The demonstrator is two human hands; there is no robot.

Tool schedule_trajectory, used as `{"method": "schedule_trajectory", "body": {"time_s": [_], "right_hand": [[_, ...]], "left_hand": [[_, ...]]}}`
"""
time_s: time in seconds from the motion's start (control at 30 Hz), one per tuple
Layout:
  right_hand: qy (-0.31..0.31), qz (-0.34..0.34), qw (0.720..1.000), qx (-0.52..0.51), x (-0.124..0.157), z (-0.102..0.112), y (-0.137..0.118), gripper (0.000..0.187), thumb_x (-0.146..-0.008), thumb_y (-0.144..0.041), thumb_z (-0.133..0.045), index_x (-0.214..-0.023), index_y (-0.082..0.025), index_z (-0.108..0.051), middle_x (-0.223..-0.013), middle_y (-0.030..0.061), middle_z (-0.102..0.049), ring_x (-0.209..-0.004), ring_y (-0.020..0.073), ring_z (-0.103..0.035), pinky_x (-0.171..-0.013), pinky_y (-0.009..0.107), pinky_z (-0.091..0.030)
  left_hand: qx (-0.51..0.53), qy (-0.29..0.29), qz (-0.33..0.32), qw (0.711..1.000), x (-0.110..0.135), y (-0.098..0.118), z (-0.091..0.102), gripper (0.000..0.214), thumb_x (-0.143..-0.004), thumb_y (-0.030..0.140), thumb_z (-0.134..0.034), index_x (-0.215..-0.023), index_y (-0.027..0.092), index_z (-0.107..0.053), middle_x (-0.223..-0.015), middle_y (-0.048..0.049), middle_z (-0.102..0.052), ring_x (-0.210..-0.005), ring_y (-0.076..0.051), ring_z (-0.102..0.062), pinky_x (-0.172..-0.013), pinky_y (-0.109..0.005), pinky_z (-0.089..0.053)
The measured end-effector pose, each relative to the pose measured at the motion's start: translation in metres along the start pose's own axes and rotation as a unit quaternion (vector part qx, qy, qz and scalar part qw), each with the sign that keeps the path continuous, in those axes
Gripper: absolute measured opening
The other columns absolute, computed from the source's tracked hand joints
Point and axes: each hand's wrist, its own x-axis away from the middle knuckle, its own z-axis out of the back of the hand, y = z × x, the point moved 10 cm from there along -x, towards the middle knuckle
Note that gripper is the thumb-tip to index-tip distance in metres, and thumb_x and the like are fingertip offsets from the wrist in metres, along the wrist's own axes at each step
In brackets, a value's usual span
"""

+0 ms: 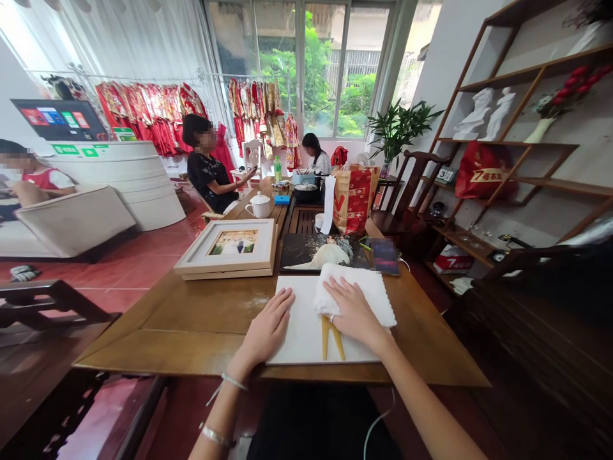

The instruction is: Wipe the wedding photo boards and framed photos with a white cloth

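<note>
A white board or album cover [301,332] lies flat at the near edge of the wooden table [201,319]. My left hand [268,326] rests open on its left edge, fingers flat and together. My right hand [354,313] presses down on a folded white towel [368,287] that covers the board's upper right. Two yellow ribbon strips [331,337] stick out from under the towel and my right hand.
A stack of framed photos [230,249] and a dark photo print [320,252] lie further up the table, then a white teapot [259,206] and a red paper bag [354,198]. Three people sit beyond. Wooden shelves [527,147] stand on the right, a chair [33,300] on the left.
</note>
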Motion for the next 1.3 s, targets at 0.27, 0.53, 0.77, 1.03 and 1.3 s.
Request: {"method": "schedule_trajectory", "body": {"time_s": [0.27,0.53,0.77,1.03,1.3], "right_hand": [[-0.012,0.058,0.998,-0.018,0.094,0.001,-0.018,0.077,-0.07,-0.007,-0.041,-0.145,-0.021,-0.032,-0.15,-0.0005,-0.032,-0.138,0.0193,-0.026,-0.115,0.042,-0.021],[0.017,0.077,0.997,0.014,0.038,0.012,0.015,0.076,-0.063,-0.01,-0.05,-0.139,-0.019,-0.043,-0.15,0.0086,-0.033,-0.141,0.0263,-0.016,-0.114,0.053,-0.008],[0.009,0.03,0.999,0.038,-0.009,0.005,-0.005,0.064,-0.077,-0.019,-0.052,-0.14,-0.02,-0.04,-0.149,0.0111,-0.035,-0.138,0.0315,-0.021,-0.111,0.055,-0.013],[-0.03,0.157,0.987,0.014,0.059,-0.013,-0.068,0.075,-0.067,-0.011,-0.052,-0.14,-0.022,-0.039,-0.152,0.0076,-0.03,-0.142,0.0281,-0.011,-0.114,0.05,-0.004],[-0.046,0.17,0.983,-0.044,0.083,-0.006,-0.064,0.078,-0.063,-0.012,-0.05,-0.139,-0.027,-0.041,-0.148,-0.0014,-0.038,-0.139,0.019,-0.023,-0.117,0.04,-0.007]], "left_hand": [[0.011,0.007,-0.001,1.0,0.0,0.002,0.002,0.045,-0.095,0.024,-0.03,-0.137,0.02,-0.045,-0.148,-0.004,-0.04,-0.14,-0.018,-0.029,-0.115,-0.04,-0.027],[0.017,0.011,-0.007,1.0,0.001,0.002,0.004,0.044,-0.095,0.024,-0.032,-0.136,0.021,-0.046,-0.147,-0.0037,-0.041,-0.139,-0.018,-0.03,-0.115,-0.04,-0.027],[0.014,0.002,-0.003,1.0,0.0,0.0,0.0,0.044,-0.095,0.024,-0.031,-0.137,0.019,-0.044,-0.148,-0.0053,-0.04,-0.14,-0.019,-0.028,-0.116,-0.04,-0.026],[0.024,0.004,-0.002,1.0,0.001,0.002,0.001,0.044,-0.095,0.024,-0.031,-0.136,0.019,-0.046,-0.147,-0.0053,-0.04,-0.14,-0.019,-0.029,-0.115,-0.041,-0.027],[0.033,0.015,-0.007,0.999,0.0,0.001,0.003,0.044,-0.094,0.023,-0.033,-0.135,0.021,-0.047,-0.146,-0.0045,-0.042,-0.139,-0.019,-0.031,-0.115,-0.041,-0.028]]}}
